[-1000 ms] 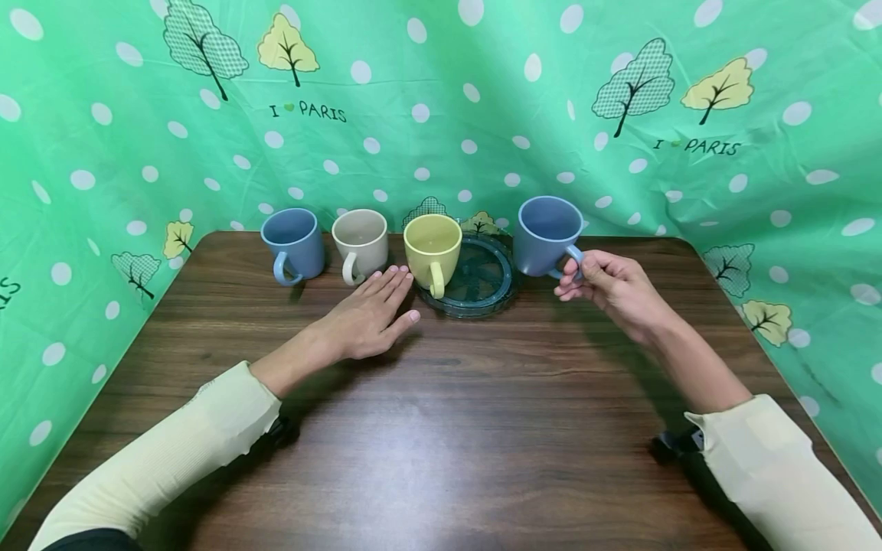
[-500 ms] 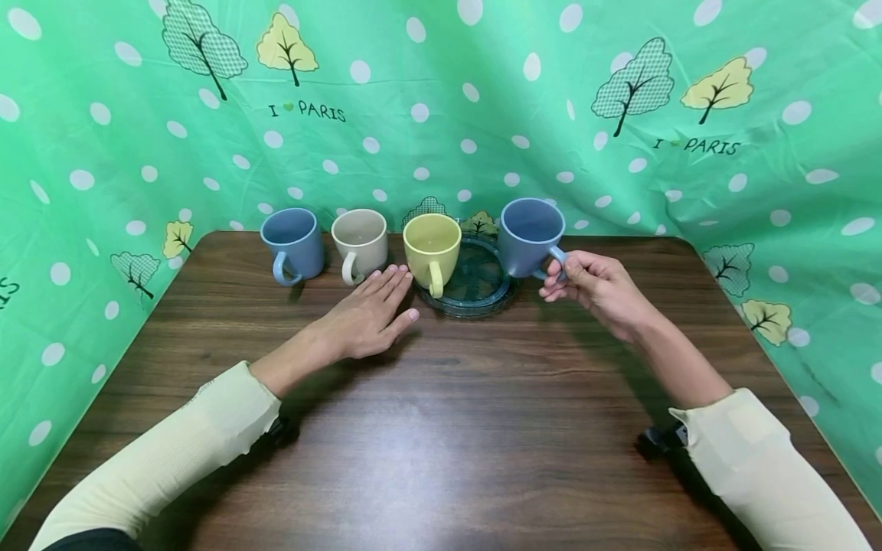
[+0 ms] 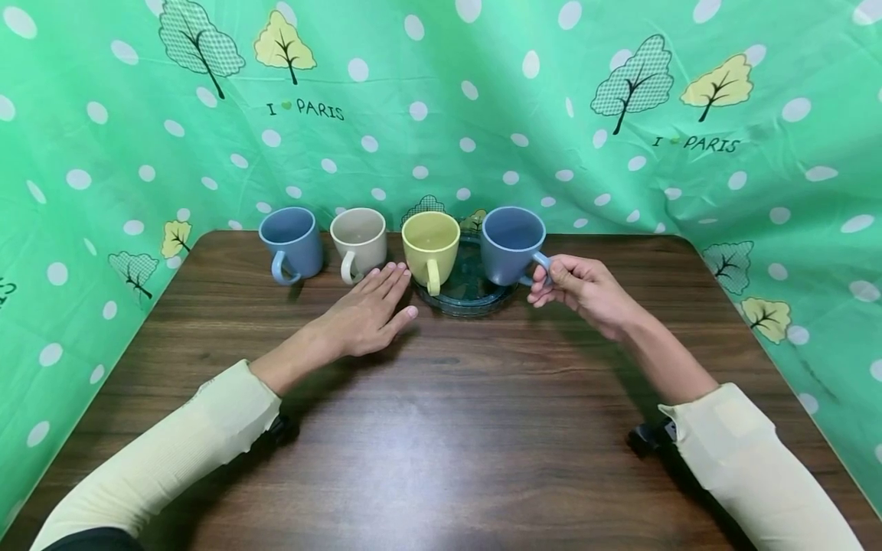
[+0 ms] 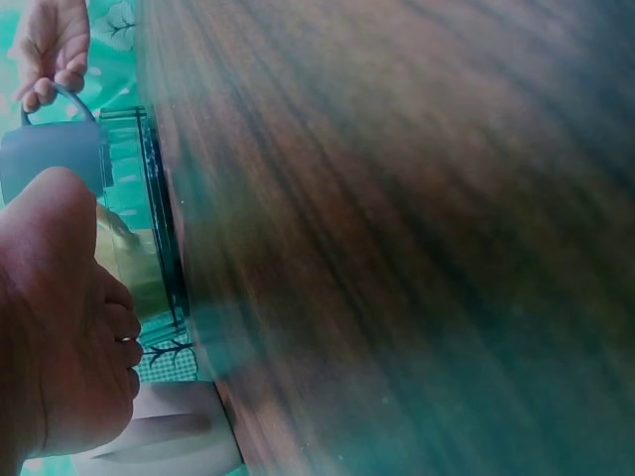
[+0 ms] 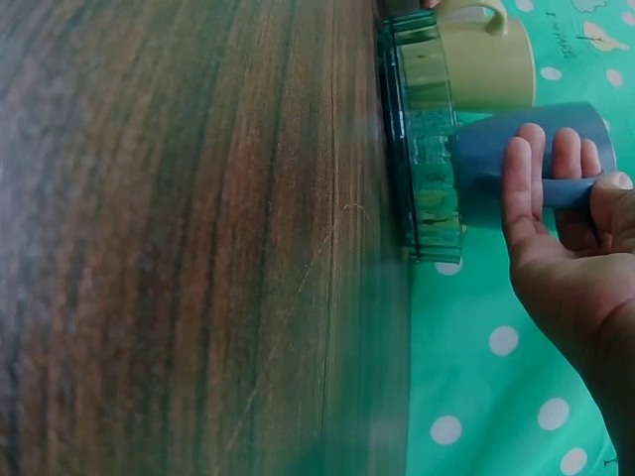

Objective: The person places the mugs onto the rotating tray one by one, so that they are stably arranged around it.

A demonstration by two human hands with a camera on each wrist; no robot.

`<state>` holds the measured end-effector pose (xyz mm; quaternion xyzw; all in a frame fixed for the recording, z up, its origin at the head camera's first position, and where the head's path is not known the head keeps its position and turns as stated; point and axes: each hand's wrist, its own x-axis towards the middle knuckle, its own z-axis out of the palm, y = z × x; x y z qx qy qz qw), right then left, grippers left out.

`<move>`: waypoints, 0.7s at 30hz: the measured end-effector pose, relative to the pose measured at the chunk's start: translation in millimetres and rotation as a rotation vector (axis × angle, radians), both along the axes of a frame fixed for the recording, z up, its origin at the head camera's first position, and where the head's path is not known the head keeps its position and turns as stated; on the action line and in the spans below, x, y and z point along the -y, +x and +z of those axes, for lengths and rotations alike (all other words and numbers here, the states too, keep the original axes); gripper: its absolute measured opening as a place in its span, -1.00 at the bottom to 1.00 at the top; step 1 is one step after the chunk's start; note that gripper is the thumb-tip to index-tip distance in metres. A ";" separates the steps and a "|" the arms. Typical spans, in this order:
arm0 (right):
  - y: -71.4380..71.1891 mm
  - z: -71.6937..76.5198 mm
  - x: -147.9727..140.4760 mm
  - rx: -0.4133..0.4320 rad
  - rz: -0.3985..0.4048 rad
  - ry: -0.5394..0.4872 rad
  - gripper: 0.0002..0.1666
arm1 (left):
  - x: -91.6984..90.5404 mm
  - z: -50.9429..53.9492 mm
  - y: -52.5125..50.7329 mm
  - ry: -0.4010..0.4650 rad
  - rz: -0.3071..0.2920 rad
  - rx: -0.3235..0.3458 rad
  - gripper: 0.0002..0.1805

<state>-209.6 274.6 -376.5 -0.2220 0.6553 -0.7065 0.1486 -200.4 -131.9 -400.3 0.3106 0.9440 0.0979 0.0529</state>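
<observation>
By its handle, my right hand [image 3: 582, 295] pinches a blue mug [image 3: 510, 249], held upright over the right part of a round teal glass dish [image 3: 468, 306]. In the right wrist view the mug's base is close to the dish rim [image 5: 437, 238]; whether they touch I cannot tell. A yellow mug [image 3: 426, 245] stands on the dish's left part, handle toward me. My left hand [image 3: 365, 314] lies palm down with straight fingers, its fingertips beside the dish and in front of a pale grey mug [image 3: 361, 233]. It grips nothing.
A second blue mug [image 3: 296, 241] stands at the left end of the row, near the back edge of the dark wooden table [image 3: 441, 428]. Behind the table hangs a green dotted cloth [image 3: 468, 115].
My right hand has carried the blue mug leftward and slightly down, from right of the dish to over its right part. The left hand and the other mugs have stayed put.
</observation>
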 end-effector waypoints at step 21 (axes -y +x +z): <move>-11.1 -2.9 9.6 0.051 0.069 0.096 -0.63 | -0.3 1.5 0.5 0.002 -0.001 0.005 -0.14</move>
